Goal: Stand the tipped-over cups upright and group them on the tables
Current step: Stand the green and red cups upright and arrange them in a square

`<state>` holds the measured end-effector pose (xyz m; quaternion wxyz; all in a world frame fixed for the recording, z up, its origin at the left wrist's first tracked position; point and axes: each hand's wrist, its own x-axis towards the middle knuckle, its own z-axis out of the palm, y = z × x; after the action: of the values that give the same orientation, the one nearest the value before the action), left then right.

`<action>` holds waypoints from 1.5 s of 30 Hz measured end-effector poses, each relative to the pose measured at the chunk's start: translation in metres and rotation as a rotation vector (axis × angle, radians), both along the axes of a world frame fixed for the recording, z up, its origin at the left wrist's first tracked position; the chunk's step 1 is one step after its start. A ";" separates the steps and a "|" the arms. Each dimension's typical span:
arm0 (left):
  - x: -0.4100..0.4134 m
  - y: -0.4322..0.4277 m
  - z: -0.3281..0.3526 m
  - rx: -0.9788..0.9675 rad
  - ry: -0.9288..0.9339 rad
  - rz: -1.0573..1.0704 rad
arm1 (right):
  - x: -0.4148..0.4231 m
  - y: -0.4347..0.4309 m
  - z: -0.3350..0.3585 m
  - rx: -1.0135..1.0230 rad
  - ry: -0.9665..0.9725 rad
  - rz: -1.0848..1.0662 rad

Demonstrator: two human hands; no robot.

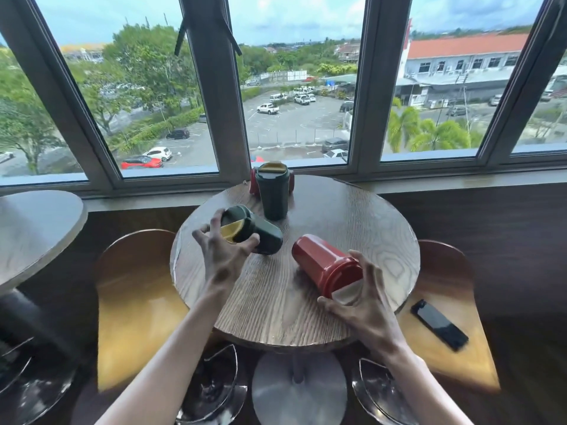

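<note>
On the round wooden table [270, 305] a dark green cup [265, 237] with a yellow and green lid lies on its side at the left. My left hand [221, 256] curls around its lid end, fingers and thumb touching it. A red cup [322, 259] with a pale lid lies tipped at the right, and my right hand [365, 305] grips its lid end. A second dark green cup [273, 194] stands upright at the table's far edge. Behind it another red cup [253, 182] is mostly hidden, and I cannot tell how it stands.
A black phone [438, 325] lies on the wooden stool [445, 271] at the right. Another wooden stool [135, 302] sits at the left, and a second round table [30, 228] beyond it. Windows run along the wall just past the table.
</note>
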<state>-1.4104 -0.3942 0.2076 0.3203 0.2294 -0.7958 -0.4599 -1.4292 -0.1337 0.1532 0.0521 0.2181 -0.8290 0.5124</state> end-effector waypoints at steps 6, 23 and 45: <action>-0.011 0.022 0.013 -0.137 0.042 -0.024 | -0.003 -0.002 -0.002 -0.021 -0.037 -0.012; -0.026 0.013 -0.033 -0.062 0.067 -0.135 | -0.044 -0.053 0.052 -0.014 0.064 -0.170; -0.031 -0.005 -0.042 0.045 -0.052 -0.225 | -0.094 -0.076 0.009 -0.074 -0.234 0.070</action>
<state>-1.4416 -0.3990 0.1653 0.2407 0.1578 -0.8139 -0.5047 -1.5231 -0.2095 0.1625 -0.0550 0.1834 -0.8019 0.5660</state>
